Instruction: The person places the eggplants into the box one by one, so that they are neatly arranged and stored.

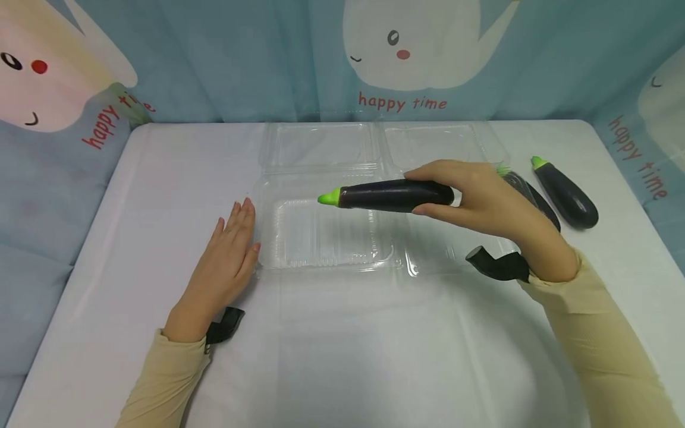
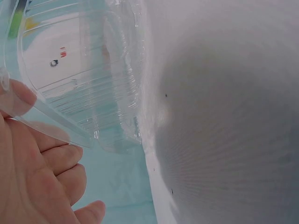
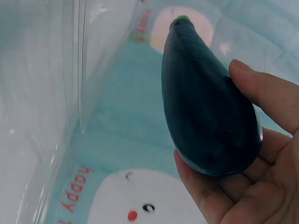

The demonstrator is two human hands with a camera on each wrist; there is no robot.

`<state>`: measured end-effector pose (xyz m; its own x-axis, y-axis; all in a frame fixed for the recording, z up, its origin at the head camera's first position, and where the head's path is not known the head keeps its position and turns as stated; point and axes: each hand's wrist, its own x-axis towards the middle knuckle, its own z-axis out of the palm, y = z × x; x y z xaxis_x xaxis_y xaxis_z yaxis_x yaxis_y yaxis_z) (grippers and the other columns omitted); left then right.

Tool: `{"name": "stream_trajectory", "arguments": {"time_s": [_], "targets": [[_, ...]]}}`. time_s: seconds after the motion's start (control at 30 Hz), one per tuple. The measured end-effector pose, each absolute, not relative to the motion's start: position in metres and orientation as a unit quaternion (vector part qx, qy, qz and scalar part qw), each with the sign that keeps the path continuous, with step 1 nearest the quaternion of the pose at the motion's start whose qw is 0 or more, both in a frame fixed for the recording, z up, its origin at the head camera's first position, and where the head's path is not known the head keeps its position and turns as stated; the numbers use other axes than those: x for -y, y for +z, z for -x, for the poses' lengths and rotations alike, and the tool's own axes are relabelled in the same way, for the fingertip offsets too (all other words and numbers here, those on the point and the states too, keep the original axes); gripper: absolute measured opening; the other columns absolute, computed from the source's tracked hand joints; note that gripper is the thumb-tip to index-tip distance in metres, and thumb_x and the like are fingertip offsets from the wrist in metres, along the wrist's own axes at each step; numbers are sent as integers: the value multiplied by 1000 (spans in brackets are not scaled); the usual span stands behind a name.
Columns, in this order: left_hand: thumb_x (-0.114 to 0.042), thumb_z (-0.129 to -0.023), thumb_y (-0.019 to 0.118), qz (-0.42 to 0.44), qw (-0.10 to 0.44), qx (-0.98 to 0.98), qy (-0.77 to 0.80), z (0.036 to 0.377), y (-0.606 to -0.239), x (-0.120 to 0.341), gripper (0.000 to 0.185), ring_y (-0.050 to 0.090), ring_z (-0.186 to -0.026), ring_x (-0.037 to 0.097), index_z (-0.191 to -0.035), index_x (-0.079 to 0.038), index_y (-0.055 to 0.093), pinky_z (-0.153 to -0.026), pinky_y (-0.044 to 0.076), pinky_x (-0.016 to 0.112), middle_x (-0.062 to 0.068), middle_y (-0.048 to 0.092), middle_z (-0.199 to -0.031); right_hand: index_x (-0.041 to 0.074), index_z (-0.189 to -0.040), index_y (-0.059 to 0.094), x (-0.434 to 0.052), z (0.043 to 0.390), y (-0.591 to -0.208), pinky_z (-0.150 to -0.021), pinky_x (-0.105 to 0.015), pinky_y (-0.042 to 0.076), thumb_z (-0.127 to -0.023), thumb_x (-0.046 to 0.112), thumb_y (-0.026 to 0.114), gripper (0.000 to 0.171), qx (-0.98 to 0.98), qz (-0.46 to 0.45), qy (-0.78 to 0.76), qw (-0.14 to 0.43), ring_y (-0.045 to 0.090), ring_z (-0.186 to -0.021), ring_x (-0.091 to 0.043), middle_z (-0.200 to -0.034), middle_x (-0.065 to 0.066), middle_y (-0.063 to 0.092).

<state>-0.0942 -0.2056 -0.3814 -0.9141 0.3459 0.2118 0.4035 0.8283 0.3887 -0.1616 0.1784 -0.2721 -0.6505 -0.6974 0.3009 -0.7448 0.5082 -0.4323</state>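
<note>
Eggplant (image 1: 393, 196) lies sideways in the right hand (image 1: 476, 199), fingers and thumb curled round its blunt end, green tip over the clear tray (image 1: 326, 235). Left hand (image 1: 227, 261) rests flat, fingers straight, touching the tray's left edge. Beyond the right hand a second eggplant (image 1: 530, 199) is partly hidden; a third (image 1: 566, 193) lies on the white table (image 1: 160, 196), before a blue cartoon curtain (image 1: 241, 59).

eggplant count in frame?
3 dark purple toy eggplants: one held in the right hand over the clear plastic clamshell tray; one mostly hidden behind that hand; one at table's right edge.
</note>
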Motion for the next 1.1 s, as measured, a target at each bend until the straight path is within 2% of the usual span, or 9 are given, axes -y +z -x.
{"name": "stream_trajectory", "arguments": {"time_s": [0.17,0.4,0.53,0.7,0.9,1.1], "targets": [[-13,-99,41,198,68,953,-219,94,-381,205,59,13,-142,33,-147,7,15,-113,11,52,20,16,-153,5,-118,63,-164,167,-276,-60,-23,45,-80,12,76,41,860,-438,260,11,55,-81,-9,-112,-2,65],[-12,-98,42,198,69,953,-221,94,-381,204,59,14,-142,33,-147,7,15,-113,12,52,20,17,-153,5,-121,62,-145,170,-287,-78,-32,49,-84,22,73,42,852,-458,245,-60,59,-99,-14,-117,-4,63],[-12,-98,42,199,72,952,-222,94,-381,204,59,15,-141,34,-147,7,15,-113,12,53,20,18,-153,6,-121,63,-134,172,-291,-82,-33,49,-84,24,73,42,849,-461,240,-100,59,-99,-14,-116,-3,64],[-12,-98,42,200,71,952,-222,94,-381,205,59,13,-142,33,-147,7,14,-113,11,52,21,17,-153,5,-117,65,-127,180,-294,-83,-34,48,-83,23,74,40,845,-464,234,-124,61,-96,-15,-111,-4,66],[-12,-98,42,200,73,951,-223,94,-382,205,60,14,-142,32,-148,6,14,-113,11,52,20,18,-153,4,-120,63,-120,186,-298,-92,-34,46,-84,24,73,42,836,-472,224,-166,59,-108,-17,-115,-3,65],[-12,-98,42,200,75,951,-225,94,-382,206,59,14,-142,32,-148,6,15,-113,11,51,20,18,-153,3,-118,63,-114,188,-302,-85,-31,48,-83,25,74,42,830,-480,210,-192,60,-100,-13,-113,-2,65]]}}
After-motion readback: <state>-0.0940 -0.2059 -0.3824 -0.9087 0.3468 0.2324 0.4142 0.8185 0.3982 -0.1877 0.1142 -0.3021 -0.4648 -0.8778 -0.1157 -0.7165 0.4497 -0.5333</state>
